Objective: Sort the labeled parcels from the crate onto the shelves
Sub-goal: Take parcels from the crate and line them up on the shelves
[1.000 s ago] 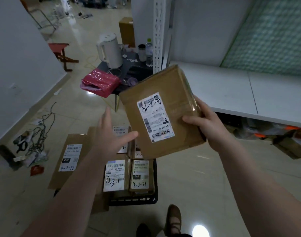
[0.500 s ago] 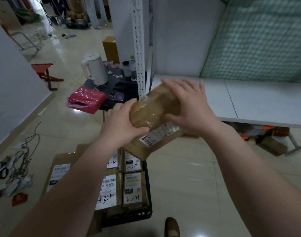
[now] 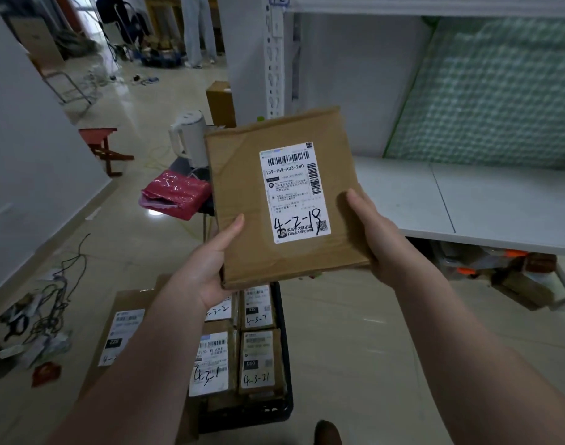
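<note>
Head view: parcel [image 3: 242, 200] is a flat, squarish brown cardboard pack, taped and creased. White label [image 3: 294, 192] faces up, handwritten "4-2-18". Floor [image 3: 355, 332] is glossy beige tile. White metal shelf [image 3: 499, 200] on the right, with a green bubble-textured sheet [image 3: 486, 97] behind it and a perforated upright [image 3: 274, 59] at its left end. Black plastic crate [image 3: 246, 419] sits on the floor below, packed with other parcels [image 3: 258, 361], brown and labelled. Parcel is held in the air above the crate, left of the shelf board. Left hand [image 3: 207, 271] grips its lower-left corner, thumb on top. Right hand [image 3: 380, 239] grips the right edge, thumb on top.
</note>
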The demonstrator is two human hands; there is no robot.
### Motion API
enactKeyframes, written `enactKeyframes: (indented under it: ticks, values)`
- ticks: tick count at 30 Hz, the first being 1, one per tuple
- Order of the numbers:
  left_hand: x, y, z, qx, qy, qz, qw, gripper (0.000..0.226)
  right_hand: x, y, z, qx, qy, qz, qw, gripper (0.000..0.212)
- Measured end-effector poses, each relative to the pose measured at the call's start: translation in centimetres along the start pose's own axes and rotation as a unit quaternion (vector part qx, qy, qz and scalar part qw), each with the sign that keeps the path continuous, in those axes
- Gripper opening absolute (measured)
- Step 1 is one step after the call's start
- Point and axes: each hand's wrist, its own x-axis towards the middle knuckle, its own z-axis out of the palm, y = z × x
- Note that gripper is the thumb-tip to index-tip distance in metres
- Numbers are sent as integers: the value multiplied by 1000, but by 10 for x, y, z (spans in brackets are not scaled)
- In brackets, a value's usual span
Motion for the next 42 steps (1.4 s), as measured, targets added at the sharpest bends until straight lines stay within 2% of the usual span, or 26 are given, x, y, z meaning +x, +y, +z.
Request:
enactKeyframes:
  ticks: [6,9,15,18,21,25,27,38,42]
  values:
    - [-8,0,-3,27,-25,12,999,65,-4,4,2,-2,-19,2,1000,66]
    - [-9,-3,-3,43,-36,9,998,66,-9,7,-1,6,-10,7,1000,63]
    - [-5,-8,11,57,-76,5,996,54,-19,8,-17,13,2,10,1000,65]
    - [1,-2,21,51,-72,14,996,51,-16,2,-26,18,8,-3,1000,58]
    - [9,10,31,37,-48,35,998,43,-2,-6,-29,29,10,-18,999,54]
    - [26,35,49,56,40,87,994,64,24,-25,-35,55,15,-51,997,46]
    - [38,48,66,79,64,123,987,64,36,-39,-46,75,14,-67,995,42]
    - [110,97,217,145,107,272,945,59,87,-164,-165,41,49,-191,980,48]
    - [116,117,241,220,143,319,911,66,97,-196,-177,-7,32,-242,970,25]
